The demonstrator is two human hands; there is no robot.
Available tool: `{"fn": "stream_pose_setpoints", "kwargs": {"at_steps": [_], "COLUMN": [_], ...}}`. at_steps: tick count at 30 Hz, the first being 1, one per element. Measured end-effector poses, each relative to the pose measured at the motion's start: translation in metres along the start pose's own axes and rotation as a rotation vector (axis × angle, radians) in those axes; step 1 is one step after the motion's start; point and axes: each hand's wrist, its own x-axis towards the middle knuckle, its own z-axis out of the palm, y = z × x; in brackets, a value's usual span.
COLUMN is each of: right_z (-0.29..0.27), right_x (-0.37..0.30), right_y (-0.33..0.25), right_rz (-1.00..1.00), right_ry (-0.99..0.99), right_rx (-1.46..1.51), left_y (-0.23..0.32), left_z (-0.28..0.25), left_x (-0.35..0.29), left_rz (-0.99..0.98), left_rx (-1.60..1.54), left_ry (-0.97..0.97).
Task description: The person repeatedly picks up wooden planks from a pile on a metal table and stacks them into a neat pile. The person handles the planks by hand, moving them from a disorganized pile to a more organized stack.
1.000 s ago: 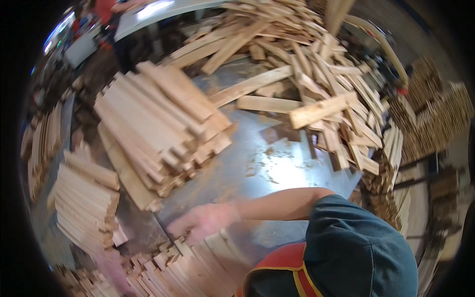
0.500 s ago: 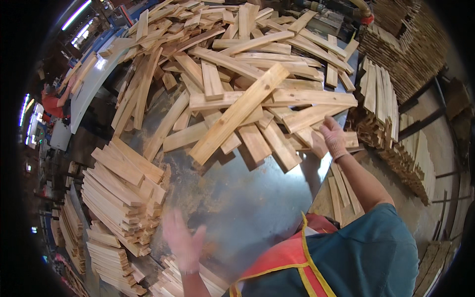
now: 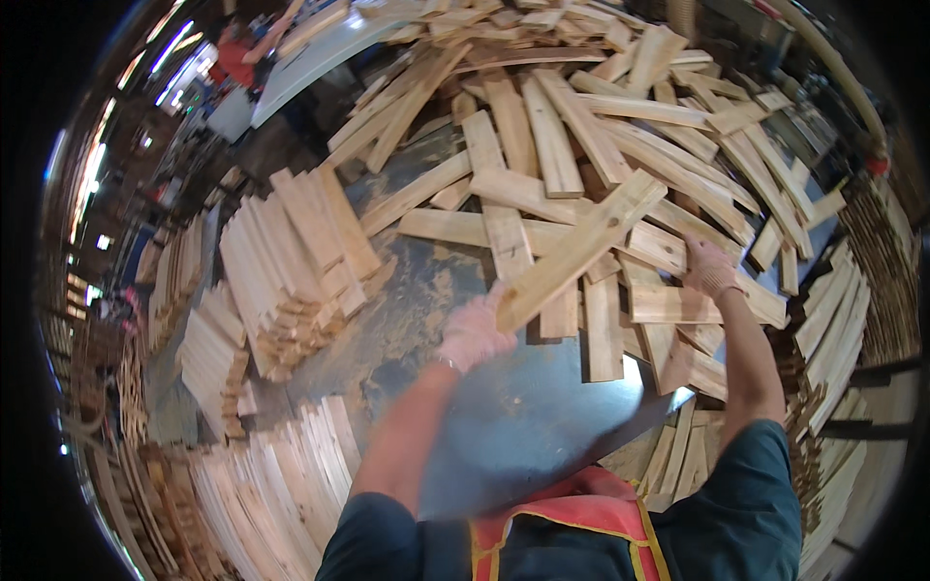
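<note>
Head view: the left hand [image 3: 473,334], low and blurred near the stacks 0.5 seconds ago, now reaches up to the near end of a long plank [image 3: 581,247], fingers curled at its end; whether they fully grip it I cannot tell. The right hand [image 3: 710,269] stays on the loose heap [image 3: 620,126], palm down on a board [image 3: 678,305], fingers spread narrowly. The plank lies diagonally atop the heap. A worn metal table [image 3: 504,416] carries neat stacks [image 3: 281,261] at left, in a workshop.
</note>
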Motion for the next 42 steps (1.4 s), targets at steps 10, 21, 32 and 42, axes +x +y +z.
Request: {"fn": "stream_pose_setpoints", "kwargs": {"at_steps": [10, 21, 32, 42], "right_z": [-0.007, 0.264, 0.145, -0.093], "right_x": [-0.147, -0.306, -0.269, 0.068], "right_y": [-0.200, -0.548, -0.495, -0.203], "right_rz": [-0.543, -0.996, -0.730, -0.287], "right_ry": [-0.438, -0.621, -1.036, 0.450], "right_rx": [0.980, 0.296, 1.060, 0.552], "left_y": [-0.103, -0.145, -0.210, -0.093], "left_z": [0.192, 0.250, 0.274, 0.113], "left_x": [-0.277, -0.447, -0.434, -0.150], "left_rz": [-0.226, -0.711, -0.711, -0.132], "left_rx": [-1.342, -0.489, 0.040, -0.900], "left_ry": [0.121, 0.477, 0.490, 0.434]}}
